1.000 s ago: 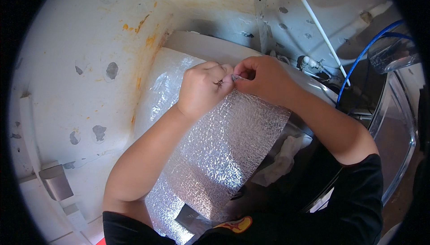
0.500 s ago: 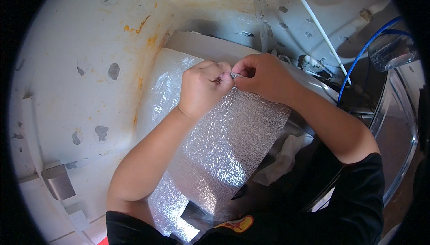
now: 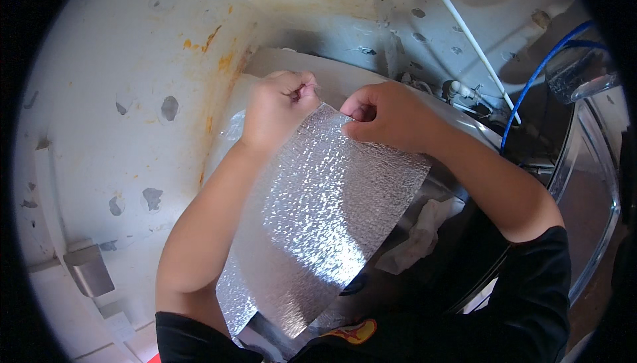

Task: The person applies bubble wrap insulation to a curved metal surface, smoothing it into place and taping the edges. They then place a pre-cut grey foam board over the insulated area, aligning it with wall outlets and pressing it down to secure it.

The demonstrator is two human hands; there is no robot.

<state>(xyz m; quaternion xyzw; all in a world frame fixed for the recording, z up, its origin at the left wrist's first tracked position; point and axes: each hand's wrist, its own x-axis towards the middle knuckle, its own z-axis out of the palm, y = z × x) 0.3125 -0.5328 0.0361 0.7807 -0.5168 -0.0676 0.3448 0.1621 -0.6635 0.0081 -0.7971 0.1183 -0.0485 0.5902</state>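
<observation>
A silver foil sheet with a crinkled, bubbly surface (image 3: 325, 210) hangs and slopes down from my hands toward my body. Its top edge is pinched between the thumb and fingers of my right hand (image 3: 388, 116). To the left, my left hand (image 3: 275, 107) is closed, fingertips pressed together near the sheet's upper left corner. A pale, hazy strip, perhaps a thin layer of the sheet, runs down from beside that hand; what its fingers grip is partly hidden. Below the sheet's right edge lies a crumpled white cloth or paper (image 3: 421, 237) on a dark surface.
A stained white wall (image 3: 126, 104) with chipped patches rises at the left and back. A flat pale panel (image 3: 318, 71) lies behind my hands. At the right are a white pipe (image 3: 471, 38), a blue cable (image 3: 537, 74) and a clear plastic-looking container (image 3: 580, 81). A metal box (image 3: 89, 270) sits low left.
My left hand has moved left and slightly up, away from my right hand, which stays about where it was. The sheet's left part has shifted and curved.
</observation>
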